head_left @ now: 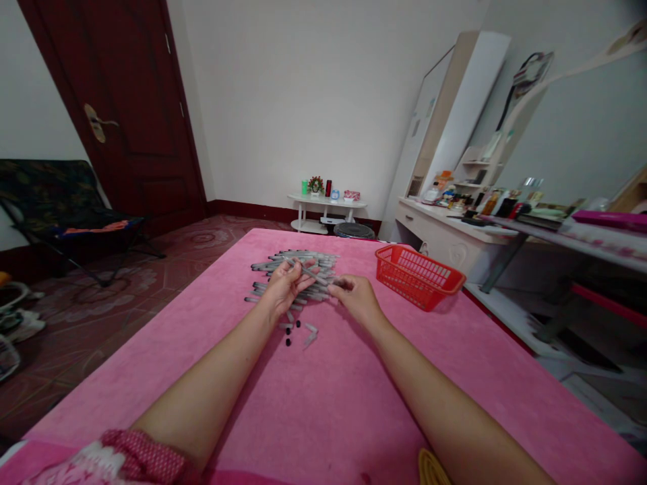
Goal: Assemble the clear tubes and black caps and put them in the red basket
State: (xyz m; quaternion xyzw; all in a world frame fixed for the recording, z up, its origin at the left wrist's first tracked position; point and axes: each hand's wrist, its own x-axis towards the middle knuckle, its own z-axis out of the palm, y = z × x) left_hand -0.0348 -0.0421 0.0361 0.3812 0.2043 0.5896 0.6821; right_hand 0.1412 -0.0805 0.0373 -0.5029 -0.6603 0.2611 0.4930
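A pile of grey pens [273, 256] with dark ends lies on the pink tablecloth [323, 404]. Above it, my left hand [286, 286] pinches one pen [309, 271] between thumb and fingers, palm turned up. The fingertips of my right hand [358, 298] are pressed together beside the pile's right side, close to the far end of that pen; what they grip is too small to make out. Nearer to me lie small black plugs [288, 341] and several short translucent pieces [310, 338], likely pen caps.
A red plastic basket [419, 279] stands on the table to the right of my hands. Something yellow [432, 468] lies at the near edge. Beyond are a white side table [328, 201], a cluttered dresser [455, 225] at right and a folding chair [65, 209] at left.
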